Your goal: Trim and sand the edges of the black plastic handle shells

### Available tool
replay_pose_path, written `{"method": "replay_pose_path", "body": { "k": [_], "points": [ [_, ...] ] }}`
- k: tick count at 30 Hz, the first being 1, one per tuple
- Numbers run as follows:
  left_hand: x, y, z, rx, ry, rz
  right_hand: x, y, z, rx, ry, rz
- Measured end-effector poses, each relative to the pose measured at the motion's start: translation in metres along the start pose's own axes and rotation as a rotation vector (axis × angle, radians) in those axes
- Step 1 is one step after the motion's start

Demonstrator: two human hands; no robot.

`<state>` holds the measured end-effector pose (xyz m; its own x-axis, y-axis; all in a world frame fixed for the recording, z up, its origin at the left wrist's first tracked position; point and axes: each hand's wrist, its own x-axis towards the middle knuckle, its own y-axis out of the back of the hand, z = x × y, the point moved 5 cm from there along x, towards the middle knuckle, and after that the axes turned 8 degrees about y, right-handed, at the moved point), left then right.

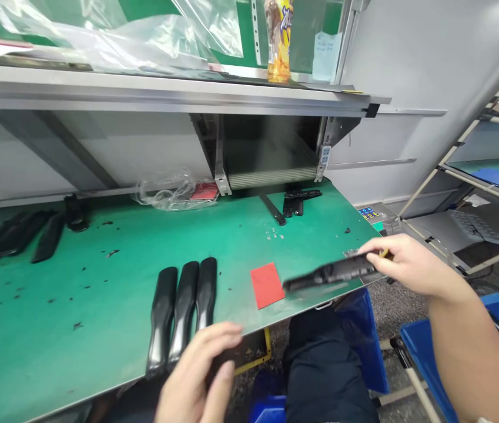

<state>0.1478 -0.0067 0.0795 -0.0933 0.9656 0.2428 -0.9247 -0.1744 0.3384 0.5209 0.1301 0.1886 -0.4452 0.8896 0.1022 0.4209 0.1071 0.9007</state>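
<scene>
The black plastic moulding [331,273] is gripped in the fingers [375,249] of the right hand [412,264], just beside the red card [267,285] over the green desk [99,294]. Left of the card lie three black handles [183,311], touching the left hand [194,376]; whether its curled fingers hold anything, I cannot tell.

The black part [332,272] in the right hand [408,264] is blurred, and the top edge cuts off the drink bottle [278,41].
</scene>
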Motion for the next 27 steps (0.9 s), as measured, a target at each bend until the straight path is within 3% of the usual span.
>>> {"method": "replay_pose_path", "body": {
  "k": [2,4,6,8,10,12,15,18,20,23,27],
  "points": [
    [0.004,-0.039,0.017,-0.216,0.176,-0.193,-0.01,-0.011,-0.035,0.164,0.258,-0.111],
    [-0.002,-0.08,0.025,-0.519,0.328,-0.475,-0.016,-0.028,-0.066,0.284,0.45,-0.228],
    [-0.018,-0.113,0.031,-0.808,0.428,-0.773,-0.018,-0.047,-0.087,0.366,0.545,-0.294],
    [-0.031,-0.131,0.028,-0.999,0.507,-0.896,-0.018,-0.061,-0.098,0.37,0.518,-0.196],
    [-0.035,-0.133,0.017,-1.098,0.584,-0.779,-0.02,-0.072,-0.104,0.27,0.421,0.046],
    [-0.035,-0.125,0.002,-1.146,0.666,-0.525,-0.03,-0.091,-0.117,0.176,0.408,0.211],
    [-0.037,-0.107,-0.015,-1.105,0.779,-0.125,-0.047,-0.133,-0.148,0.174,0.576,0.235],
    [-0.043,-0.094,-0.021,-0.972,0.811,0.084,-0.057,-0.163,-0.165,0.197,0.627,0.297],
    [-0.047,-0.091,-0.021,-0.936,0.823,0.078,-0.058,-0.173,-0.168,0.194,0.61,0.302],
    [-0.052,-0.091,-0.02,-0.95,0.821,-0.039,-0.057,-0.174,-0.168,0.187,0.615,0.284],
    [-0.053,-0.093,-0.012,-0.923,0.665,-0.203,-0.048,-0.16,-0.16,0.412,0.539,0.192]
  ]
}}
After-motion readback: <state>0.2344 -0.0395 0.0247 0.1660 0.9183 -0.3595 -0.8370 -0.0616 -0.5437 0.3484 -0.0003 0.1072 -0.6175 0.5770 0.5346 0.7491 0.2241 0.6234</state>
